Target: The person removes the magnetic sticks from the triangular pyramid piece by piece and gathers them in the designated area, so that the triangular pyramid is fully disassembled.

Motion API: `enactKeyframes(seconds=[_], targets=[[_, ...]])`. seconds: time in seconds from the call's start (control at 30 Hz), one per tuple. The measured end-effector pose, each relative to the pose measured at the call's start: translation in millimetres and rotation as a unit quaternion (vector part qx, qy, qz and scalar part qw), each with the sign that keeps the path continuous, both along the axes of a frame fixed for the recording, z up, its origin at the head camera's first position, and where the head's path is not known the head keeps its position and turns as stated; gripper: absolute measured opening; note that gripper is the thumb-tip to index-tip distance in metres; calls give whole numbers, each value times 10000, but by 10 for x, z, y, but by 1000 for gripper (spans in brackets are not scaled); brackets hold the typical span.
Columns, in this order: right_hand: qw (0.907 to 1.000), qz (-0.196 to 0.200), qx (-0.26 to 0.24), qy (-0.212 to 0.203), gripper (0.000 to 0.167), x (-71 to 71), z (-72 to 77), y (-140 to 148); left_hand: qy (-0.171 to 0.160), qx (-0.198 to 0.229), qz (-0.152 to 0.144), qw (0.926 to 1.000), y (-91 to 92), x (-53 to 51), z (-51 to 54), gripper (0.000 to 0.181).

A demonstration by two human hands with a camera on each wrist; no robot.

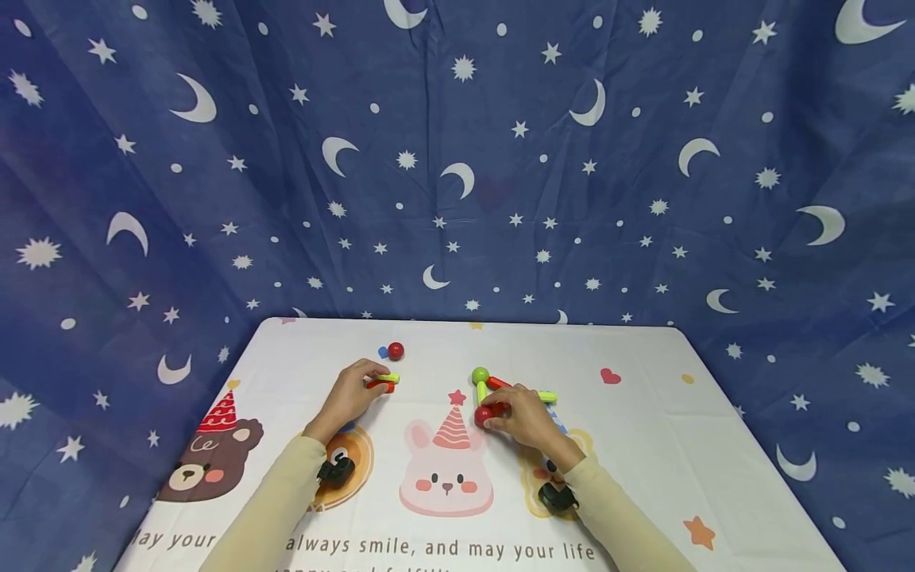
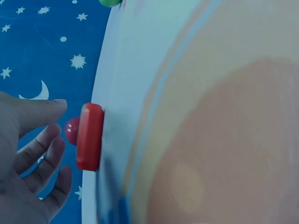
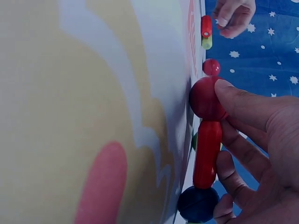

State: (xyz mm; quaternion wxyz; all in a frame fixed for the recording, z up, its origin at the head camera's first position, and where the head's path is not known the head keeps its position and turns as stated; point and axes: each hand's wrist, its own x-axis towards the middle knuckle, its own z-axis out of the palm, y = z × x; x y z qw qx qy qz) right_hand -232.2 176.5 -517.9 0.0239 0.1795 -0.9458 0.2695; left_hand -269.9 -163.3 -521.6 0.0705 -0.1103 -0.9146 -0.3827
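My right hand (image 1: pixel 525 415) pinches a red ball (image 3: pixel 205 99), its thumb on the ball's side. A red rod (image 3: pixel 207 154) reaches from that ball to a dark blue ball (image 3: pixel 198 204), which the hand hides in the head view. A light green rod (image 1: pixel 481 392) runs from the red ball to a green ball (image 1: pixel 480 374), where another red rod (image 1: pixel 499 383) meets it. My left hand (image 1: pixel 352 399) is beside a loose red rod (image 2: pixel 90 136) and a light green rod (image 1: pixel 389 377); in the left wrist view its spread fingers stand apart from the red one.
Farther back on the left lie a red ball (image 1: pixel 396 351) and a small blue piece (image 1: pixel 383 352). A light green rod end (image 1: pixel 547 396) shows past the right hand. The white printed tablecloth (image 1: pixel 615 445) ends at a blue star-patterned curtain (image 1: pixel 457 199).
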Motion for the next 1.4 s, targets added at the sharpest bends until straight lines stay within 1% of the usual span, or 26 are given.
enactKeyframes(seconds=[0.17, 0.3, 0.33, 0.53, 0.67, 0.9, 1.0, 1.1, 1.23, 1.4], targets=[[9999, -60, -25, -146, 36, -11, 7, -4, 146, 153, -170, 9996, 60, 25, 81, 24], [9999, -75, 0, -125, 34, -21, 4, -10, 240, 312, -364, 9986, 113, 46, 128, 25], [9999, -86, 19, -128, 34, -20, 2, -12, 260, 296, -395, 9984, 126, 50, 131, 25], [9999, -96, 17, -128, 34, -8, -6, -17, 329, 233, -413, 9983, 207, 84, 161, 22], [9999, -54, 52, -89, 33, -20, -11, -12, 401, 360, -468, 9975, 270, 102, 204, 22], [10000, -16, 86, -37, 34, -28, -2, 15, 193, 656, -720, 9951, 379, 112, 241, 21], [10000, -18, 73, 0, 34, -22, 2, 25, 213, 721, -870, 9934, 433, 116, 241, 22], [10000, -42, 39, -23, 34, -13, -1, 32, 156, 788, -971, 9920, 489, 128, 235, 23], [10000, -41, 30, -18, 33, -5, -3, 42, 66, 780, -1050, 9914, 559, 159, 215, 22], [10000, -37, -45, 45, 33, -3, 8, 66, -39, 666, -1129, 9914, 635, 200, 176, 22]])
